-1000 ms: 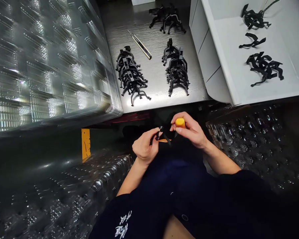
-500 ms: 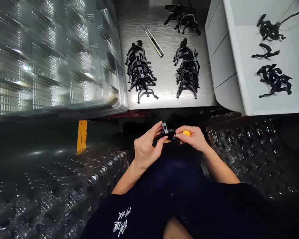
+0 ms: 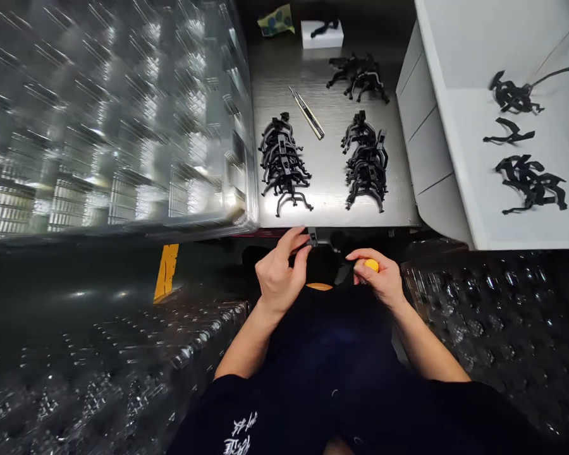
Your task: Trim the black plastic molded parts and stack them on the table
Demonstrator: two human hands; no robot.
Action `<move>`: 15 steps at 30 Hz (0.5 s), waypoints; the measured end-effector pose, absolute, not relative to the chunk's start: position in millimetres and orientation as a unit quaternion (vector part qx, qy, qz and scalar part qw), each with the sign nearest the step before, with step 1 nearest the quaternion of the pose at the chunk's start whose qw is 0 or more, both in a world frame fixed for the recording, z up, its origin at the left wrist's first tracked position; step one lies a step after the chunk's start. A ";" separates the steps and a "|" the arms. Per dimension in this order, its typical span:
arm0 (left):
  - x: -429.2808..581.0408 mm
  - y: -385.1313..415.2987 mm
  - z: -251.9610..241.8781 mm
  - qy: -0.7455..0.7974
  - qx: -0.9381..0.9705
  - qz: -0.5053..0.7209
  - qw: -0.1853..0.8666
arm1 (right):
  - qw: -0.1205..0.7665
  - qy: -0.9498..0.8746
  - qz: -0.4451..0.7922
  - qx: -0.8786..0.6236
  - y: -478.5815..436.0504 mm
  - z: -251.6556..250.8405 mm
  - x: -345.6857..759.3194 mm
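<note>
My left hand [image 3: 279, 275] pinches a small black moulded plastic part [image 3: 312, 237] between its fingertips. My right hand [image 3: 379, 276] is curled around a yellow-handled tool [image 3: 371, 265], and only a small patch of the handle shows between the fingers. The tool's tip is hidden or too dark to make out against my dark clothing. The two hands are apart, with a short gap between them. Beyond them, two rows of stacked black plastic parts [image 3: 283, 164] lie on a brushed steel table [image 3: 329, 165].
A slim metal-and-black tool [image 3: 307, 112] and another black pile [image 3: 360, 77] lie on the steel. To the right is a white bin [image 3: 436, 145] holding black parts. Stacked clear blister trays [image 3: 109, 120] rise at left, more [image 3: 483, 309] sit lower right, and a yellow tag [image 3: 165, 273] hangs left.
My hands have moved apart: the left has lifted the black part farther up and away, and the right has drawn back with the yellow handle. The view has shifted, bringing more of the far table in.
</note>
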State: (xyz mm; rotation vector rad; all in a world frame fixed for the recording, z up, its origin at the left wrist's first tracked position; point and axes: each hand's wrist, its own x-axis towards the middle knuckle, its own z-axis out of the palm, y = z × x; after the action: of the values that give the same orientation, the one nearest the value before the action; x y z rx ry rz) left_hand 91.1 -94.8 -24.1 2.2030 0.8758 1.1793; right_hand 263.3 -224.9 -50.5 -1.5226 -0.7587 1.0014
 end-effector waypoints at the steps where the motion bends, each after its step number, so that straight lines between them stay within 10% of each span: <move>1: 97.5 -82.8 -23.2 0.330 0.799 0.449 0.228 | 0.554 -0.328 0.408 -0.648 -224.4 -49.3 263.1; 15: 144.2 -2.2 -58.3 0.388 0.753 0.528 0.064 | 0.542 -0.429 0.352 -0.631 -233.2 -34.0 255.7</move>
State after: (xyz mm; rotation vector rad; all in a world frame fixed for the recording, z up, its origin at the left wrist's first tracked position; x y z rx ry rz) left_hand 144.2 -2.2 -58.3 2.2747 1.1704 1.5945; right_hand 255.7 -233.2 -34.0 -1.4993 -1.0195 0.8364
